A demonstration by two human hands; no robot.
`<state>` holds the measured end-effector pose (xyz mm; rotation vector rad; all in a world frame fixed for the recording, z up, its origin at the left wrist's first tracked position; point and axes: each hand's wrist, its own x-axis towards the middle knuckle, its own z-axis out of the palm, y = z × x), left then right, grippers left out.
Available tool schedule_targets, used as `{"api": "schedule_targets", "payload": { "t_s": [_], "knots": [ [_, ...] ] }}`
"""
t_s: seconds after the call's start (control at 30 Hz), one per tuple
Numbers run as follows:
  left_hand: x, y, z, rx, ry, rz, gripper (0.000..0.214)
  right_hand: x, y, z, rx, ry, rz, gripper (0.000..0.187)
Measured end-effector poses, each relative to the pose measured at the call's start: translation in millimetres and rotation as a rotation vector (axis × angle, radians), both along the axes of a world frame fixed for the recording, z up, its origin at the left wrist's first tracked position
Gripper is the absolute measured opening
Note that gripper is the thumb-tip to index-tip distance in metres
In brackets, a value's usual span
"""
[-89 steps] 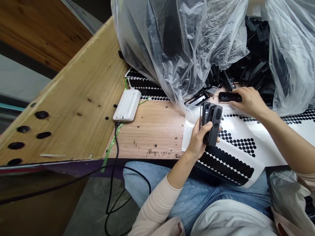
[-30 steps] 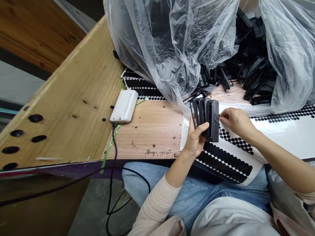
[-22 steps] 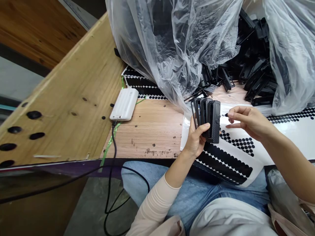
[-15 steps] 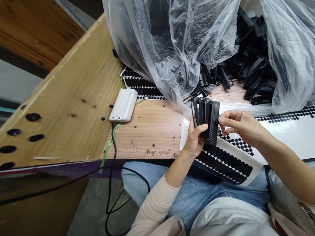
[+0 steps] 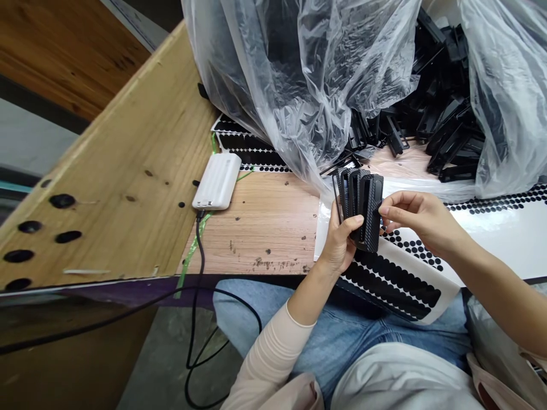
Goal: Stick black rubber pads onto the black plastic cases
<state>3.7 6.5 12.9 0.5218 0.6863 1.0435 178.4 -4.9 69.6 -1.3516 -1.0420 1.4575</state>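
Observation:
My left hand is closed around a fanned stack of black plastic pieces with slots and a carbon-fibre pattern. The thumb lies across their front, and the stack is held upright over the front of the table. At the right edge of the foremost piece, my right hand has its thumb and forefinger pinched together. Whatever is between those fingertips is too small to make out. Below the hands, a white sheet with rows of black round stickers hangs over the table edge above my lap.
Clear plastic bags cover the back, with a heap of black plastic pieces between them. A white power bank with a black cable lies left. A wooden panel bearing black dots stands at the left side.
The view has shifted slightly. The right fingertips have come closer against the foremost piece's edge, where a small dark spot showed before. The left hand keeps its hold on the stack.

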Motion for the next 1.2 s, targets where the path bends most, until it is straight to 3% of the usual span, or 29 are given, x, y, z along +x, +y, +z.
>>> {"api": "schedule_targets", "payload": {
  "t_s": [0.23,0.53,0.63,0.77,0.9,1.03,1.2],
  "knots": [
    [-2,0,-0.3,0.010,0.003,-0.041,0.084,-6,-5,8.0,0.101,-0.139,-0.017,0.038],
    [-1,0,-0.5,0.019,0.007,-0.037,0.088,-6,-10,3.5,0.224,-0.316,-0.004,0.027],
    [-1,0,-1.3,0.007,0.002,-0.026,0.086,-7,-7,-0.3,0.280,-0.297,-0.027,0.024],
    [-1,2,-3.6,0.013,-0.024,-0.011,0.077,-6,-3,-8.0,0.316,-0.205,-0.042,0.039],
    [-1,5,-6.0,-0.026,-0.041,-0.007,0.064,-3,-10,-23.7,0.362,-0.518,-0.094,0.020],
    [0,9,-5.6,-0.078,-0.049,0.013,0.052,-7,-28,-50.2,0.488,-0.961,0.086,0.012],
    [-4,9,-4.3,-0.114,-0.100,0.047,0.046,-14,-35,-76.9,0.638,-1.055,0.103,0.008]
  ]
}}
